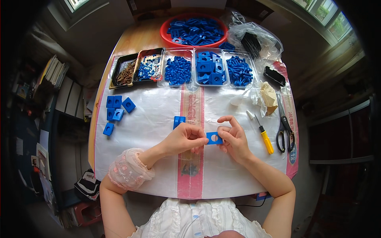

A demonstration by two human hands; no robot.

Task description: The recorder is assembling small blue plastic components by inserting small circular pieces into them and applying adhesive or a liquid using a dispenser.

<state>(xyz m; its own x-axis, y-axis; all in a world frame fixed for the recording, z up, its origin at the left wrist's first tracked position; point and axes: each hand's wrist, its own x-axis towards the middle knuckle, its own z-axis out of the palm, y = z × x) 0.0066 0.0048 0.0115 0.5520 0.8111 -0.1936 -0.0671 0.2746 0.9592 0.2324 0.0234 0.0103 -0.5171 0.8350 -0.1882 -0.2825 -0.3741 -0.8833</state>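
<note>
Between my two hands, above the middle of the covered table, is a flat blue square plate (210, 136) with a round hole. The fingertips of my left hand (185, 138) pinch its left edge. My right hand (234, 139) grips the right side between thumb and fingers, its index finger raised and curved. Just beyond my left hand lies another blue plastic part (179, 121), partly covered by that hand. Off to the left, several blue square pieces with holes (114, 103) rest in a loose group.
Trays along the back hold brown screws (126, 73), small blue-and-white parts (149, 68), blue pegs (177, 70), blue square plates (209, 68) and more blue pieces (239, 71). Behind them stands a red basin (163, 35). At right lie a yellow-handled screwdriver (266, 142), black scissors (284, 131) and crumpled paper (268, 97).
</note>
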